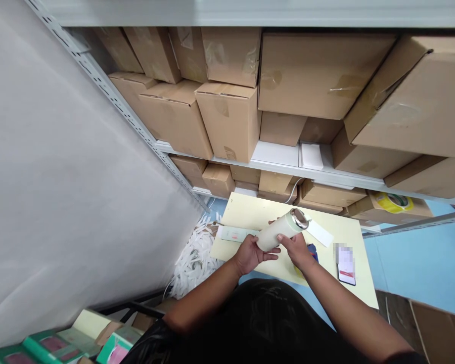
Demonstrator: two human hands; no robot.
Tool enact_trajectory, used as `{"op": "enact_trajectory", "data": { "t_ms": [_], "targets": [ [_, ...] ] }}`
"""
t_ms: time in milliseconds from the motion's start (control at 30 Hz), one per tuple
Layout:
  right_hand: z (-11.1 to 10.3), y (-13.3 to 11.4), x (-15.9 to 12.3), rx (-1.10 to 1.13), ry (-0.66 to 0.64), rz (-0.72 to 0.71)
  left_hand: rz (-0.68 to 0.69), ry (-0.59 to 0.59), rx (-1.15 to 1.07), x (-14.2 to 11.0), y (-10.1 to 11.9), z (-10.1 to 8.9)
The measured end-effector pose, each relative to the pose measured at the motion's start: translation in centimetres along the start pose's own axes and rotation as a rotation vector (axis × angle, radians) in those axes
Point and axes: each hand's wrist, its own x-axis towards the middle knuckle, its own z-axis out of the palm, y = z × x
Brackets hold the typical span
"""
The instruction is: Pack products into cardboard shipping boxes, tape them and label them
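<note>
A pale cream thermos bottle [277, 232] with a shiny metal rim at its upper end is tilted above the small table [250, 207]. My left hand [249, 254] supports its lower end, thumb against the base and fingers underneath. Nearer the rim, my right hand [298, 248] grips the side, with its thumb in front and fingers partly hidden behind. On the table under the bottle lies a light green flat box [238, 234]. To the right are a white strip of paper [321, 233] and a phone [346, 268]. A blue object [313, 251] is partly covered by my right forearm.
Metal shelves [276, 153] full of cardboard boxes [227, 119] rise behind the table. A yellow tape roll [387, 203] rests on a lower box. Shredded white paper [193, 260] fills the floor at left, beside a pale wall [91, 167]. Green boxes [47, 346] stand at lower left.
</note>
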Motion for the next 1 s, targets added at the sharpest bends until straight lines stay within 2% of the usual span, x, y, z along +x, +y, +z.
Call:
{"op": "enact_trajectory", "data": {
  "t_ms": [67, 133, 233, 300, 367, 467, 567, 633, 733, 767, 833, 933, 1000],
  "targets": [
    [-0.8, 0.0, 0.5, -0.077, 0.07, 0.005, 0.088, 0.08, 0.241, 0.1, 0.0, 0.0],
    [-1.3, 0.1, 0.7, -0.186, 0.149, 0.0, 0.257, 0.159, 0.53, -0.2, 0.2, 0.2],
    [-1.4, -0.1, 0.7, -0.331, 0.204, 0.028, 0.471, 0.185, 0.867, -0.6, 0.6, 1.1],
    [-1.2, -0.6, 0.4, -0.365, 0.184, 0.033, 0.526, 0.183, 0.953, -0.8, 0.9, 2.1],
    [-1.1, -1.3, 0.1, -0.316, 0.131, -0.008, 0.522, 0.152, 0.926, -0.8, 1.3, 2.9],
    [-1.5, -2.3, -0.1, -0.118, 0.048, -0.059, 0.438, -0.008, 0.785, -0.7, 1.6, 3.5],
    [-1.9, -2.9, 0.0, 0.085, 0.036, -0.005, 0.317, -0.145, 0.638, -0.6, 1.2, 3.8],
    [-2.0, -3.2, 0.2, 0.141, 0.102, -0.001, 0.291, -0.129, 0.549, -0.5, 0.5, 4.2],
    [-2.2, -3.7, 0.2, 0.093, 0.282, -0.095, 0.342, -0.023, 0.458, -0.4, -0.7, 5.4],
    [-2.4, -3.9, 0.1, 0.074, 0.302, -0.121, 0.359, 0.001, 0.44, -0.5, -1.0, 5.9],
    [-3.0, -4.4, -0.5, 0.083, 0.234, -0.128, 0.34, 0.005, 0.404, -0.6, -1.5, 6.9],
    [-4.2, -5.1, -1.5, 0.193, 0.007, -0.05, 0.242, -0.047, 0.303, -0.7, -2.0, 8.1],
    [-5.1, -5.4, -2.0, 0.242, -0.059, 0.0, 0.171, -0.072, 0.239, -0.6, -2.6, 8.9]
  ]
}}
